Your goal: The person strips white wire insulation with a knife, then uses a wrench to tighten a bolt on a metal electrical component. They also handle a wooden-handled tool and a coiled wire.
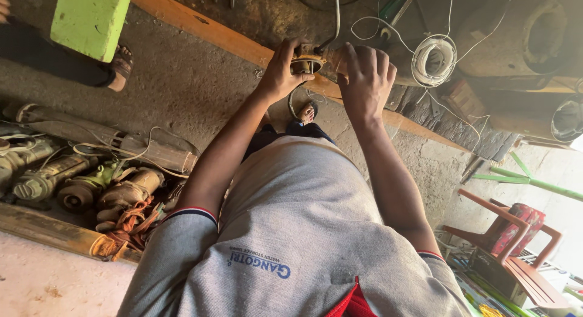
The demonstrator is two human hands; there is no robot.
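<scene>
A small rusty cylindrical motor part (311,59) rests on the edge of an orange wooden bench (200,29). My left hand (278,73) grips its ringed end from the left. My right hand (366,80) is wrapped over its body on the right, hiding most of it. A dark cable (336,19) runs away from the part towards the back of the bench. My grey shirt fills the lower part of the view, and one of my sandalled feet (306,114) shows below the hands.
A coil of white wire (434,59) lies right of my hands, near a large rusty cylinder (528,31). Several old pump motors (91,183) lie on the floor at left. Another person's sandalled foot (121,65) is beside a green block (91,19). A red chair (516,238) stands at lower right.
</scene>
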